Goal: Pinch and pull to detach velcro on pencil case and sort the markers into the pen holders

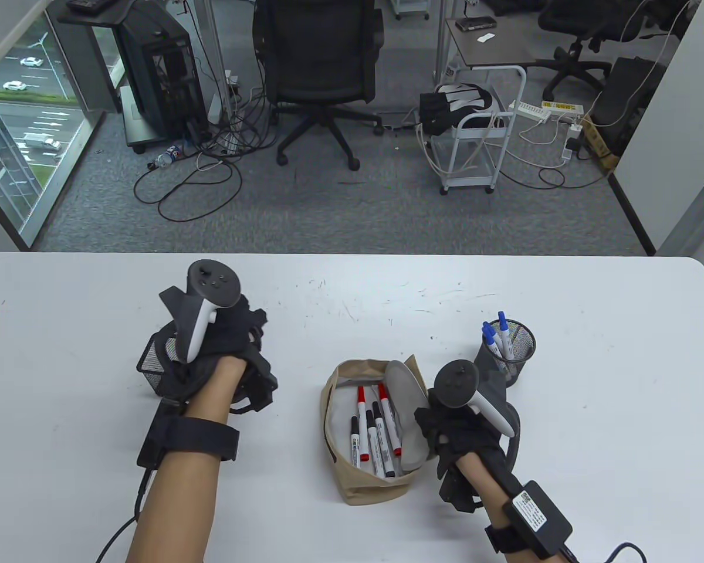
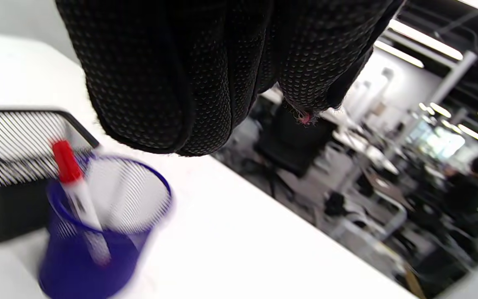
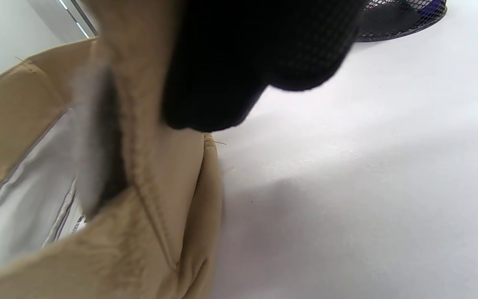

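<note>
The tan pencil case lies open on the table, with several red-capped and black-capped markers inside. My right hand is at the case's right rim; in the right wrist view a gloved fingertip grips the tan edge beside its velcro strip. My left hand hovers over a black rectangular mesh holder. In the left wrist view its fingers hang empty above a blue mesh cup that holds a red-capped marker.
A round black mesh holder with blue-capped markers stands just behind my right hand. The black holder sits right behind the blue cup. The white table runs wide to both sides; its far edge lies beyond the holders.
</note>
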Action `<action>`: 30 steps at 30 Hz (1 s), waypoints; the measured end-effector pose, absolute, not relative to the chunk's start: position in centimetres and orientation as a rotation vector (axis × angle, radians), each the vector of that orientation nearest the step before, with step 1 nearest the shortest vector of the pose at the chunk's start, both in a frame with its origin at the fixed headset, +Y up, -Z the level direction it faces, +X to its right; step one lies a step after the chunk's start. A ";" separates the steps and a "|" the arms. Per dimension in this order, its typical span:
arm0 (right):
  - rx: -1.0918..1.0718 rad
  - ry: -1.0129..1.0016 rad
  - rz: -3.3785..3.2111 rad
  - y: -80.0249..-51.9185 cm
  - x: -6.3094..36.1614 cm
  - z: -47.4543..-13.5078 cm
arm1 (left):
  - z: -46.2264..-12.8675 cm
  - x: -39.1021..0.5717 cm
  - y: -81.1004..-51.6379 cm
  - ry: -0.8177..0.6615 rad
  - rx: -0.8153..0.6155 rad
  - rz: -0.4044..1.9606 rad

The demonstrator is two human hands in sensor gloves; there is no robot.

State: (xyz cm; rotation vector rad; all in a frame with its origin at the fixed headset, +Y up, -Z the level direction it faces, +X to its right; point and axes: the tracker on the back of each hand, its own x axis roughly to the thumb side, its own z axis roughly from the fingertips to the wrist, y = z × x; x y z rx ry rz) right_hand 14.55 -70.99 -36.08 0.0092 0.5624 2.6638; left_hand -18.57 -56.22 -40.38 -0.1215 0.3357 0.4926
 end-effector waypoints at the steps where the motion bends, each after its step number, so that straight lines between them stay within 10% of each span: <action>1: 0.008 0.562 2.663 -71.0 14.6 -36.1 | -40.3 -16.9 -56.2 0.302 -0.174 0.496; 18: 0.014 0.568 2.661 -71.1 14.5 -36.1 | -41.9 -3.3 -71.5 0.295 -0.771 0.202; 30: 0.020 0.569 2.665 -71.0 14.4 -36.1 | -42.5 -2.4 -74.5 0.336 -0.722 -0.032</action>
